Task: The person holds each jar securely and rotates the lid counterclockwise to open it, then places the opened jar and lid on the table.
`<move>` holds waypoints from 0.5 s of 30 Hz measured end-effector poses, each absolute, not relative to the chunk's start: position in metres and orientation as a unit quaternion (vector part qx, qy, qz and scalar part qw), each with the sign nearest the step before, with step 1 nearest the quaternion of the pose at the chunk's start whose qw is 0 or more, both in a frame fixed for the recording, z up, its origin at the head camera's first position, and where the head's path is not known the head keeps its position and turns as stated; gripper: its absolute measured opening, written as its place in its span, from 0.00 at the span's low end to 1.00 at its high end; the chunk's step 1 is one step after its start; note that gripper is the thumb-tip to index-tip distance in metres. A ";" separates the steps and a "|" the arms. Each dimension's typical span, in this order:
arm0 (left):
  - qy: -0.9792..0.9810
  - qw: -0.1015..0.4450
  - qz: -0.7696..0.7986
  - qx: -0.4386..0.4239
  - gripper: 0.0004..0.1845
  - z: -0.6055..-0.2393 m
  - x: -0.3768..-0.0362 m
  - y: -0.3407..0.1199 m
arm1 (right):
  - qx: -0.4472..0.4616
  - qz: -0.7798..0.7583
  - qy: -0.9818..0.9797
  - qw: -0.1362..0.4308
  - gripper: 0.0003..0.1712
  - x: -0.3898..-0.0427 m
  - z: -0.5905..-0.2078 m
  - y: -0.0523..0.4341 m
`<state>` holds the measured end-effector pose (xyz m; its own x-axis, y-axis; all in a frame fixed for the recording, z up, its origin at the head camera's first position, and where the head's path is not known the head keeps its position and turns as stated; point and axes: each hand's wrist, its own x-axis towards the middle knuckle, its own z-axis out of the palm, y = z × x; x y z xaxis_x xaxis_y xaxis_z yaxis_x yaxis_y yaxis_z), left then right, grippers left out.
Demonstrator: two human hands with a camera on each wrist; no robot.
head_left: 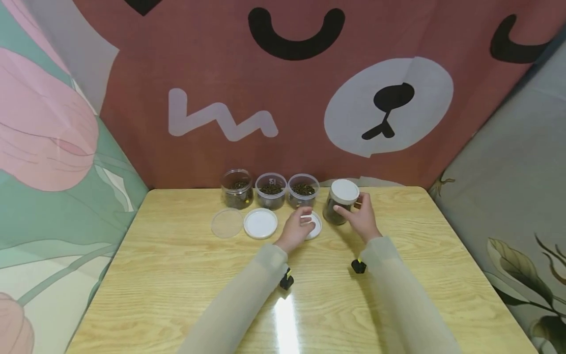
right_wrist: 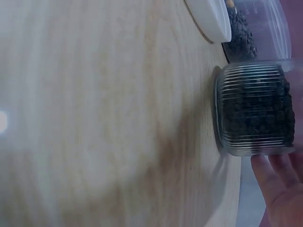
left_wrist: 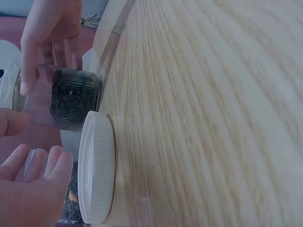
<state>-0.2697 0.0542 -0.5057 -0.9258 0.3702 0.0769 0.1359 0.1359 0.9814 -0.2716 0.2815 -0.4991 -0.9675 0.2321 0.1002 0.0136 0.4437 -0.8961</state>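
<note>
My right hand (head_left: 363, 216) holds a clear ribbed jar (head_left: 334, 211) of dark granules, thumb on the near side and fingers behind. A white lid (head_left: 345, 191) covers the jar's top. In the right wrist view the jar (right_wrist: 253, 111) has its base close to the tabletop, with the fingers (right_wrist: 272, 177) along its side. To the left, my left hand (head_left: 295, 229) hovers with loosely bent fingers and nothing in them. Partly hidden beneath it lies a white lid (head_left: 315, 226); this lid (left_wrist: 102, 168) stands out beside the hand (left_wrist: 33, 198) in the left wrist view.
Along the table's back edge stand a clear jar (head_left: 237, 196) and two uncovered tubs, one in the middle (head_left: 271, 200) and one at right (head_left: 302, 199), all holding dark granules. In front lie a clear lid (head_left: 227, 223) and a white lid (head_left: 260, 223). A printed cloth (head_left: 300, 132) hangs behind.
</note>
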 end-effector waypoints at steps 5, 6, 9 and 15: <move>0.740 0.092 0.642 0.179 0.27 -0.505 -0.269 0.058 | -0.060 0.525 -0.845 0.083 0.48 -0.256 -0.499 0.283; 0.736 0.093 0.645 0.182 0.28 -0.505 -0.268 0.059 | -0.059 0.525 -0.846 0.077 0.47 -0.253 -0.499 0.283; 0.728 0.105 0.652 0.187 0.29 -0.504 -0.266 0.062 | -0.054 0.522 -0.849 0.060 0.47 -0.243 -0.498 0.283; 0.712 0.130 0.656 0.215 0.36 -0.503 -0.261 0.065 | -0.036 0.516 -0.855 0.041 0.49 -0.228 -0.496 0.284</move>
<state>-0.2608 0.0655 -0.5032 -0.8733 0.4775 0.0967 0.1356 0.0476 0.9896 -0.2283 0.2839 -0.4959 -0.9942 0.1027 0.0325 0.0190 0.4643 -0.8855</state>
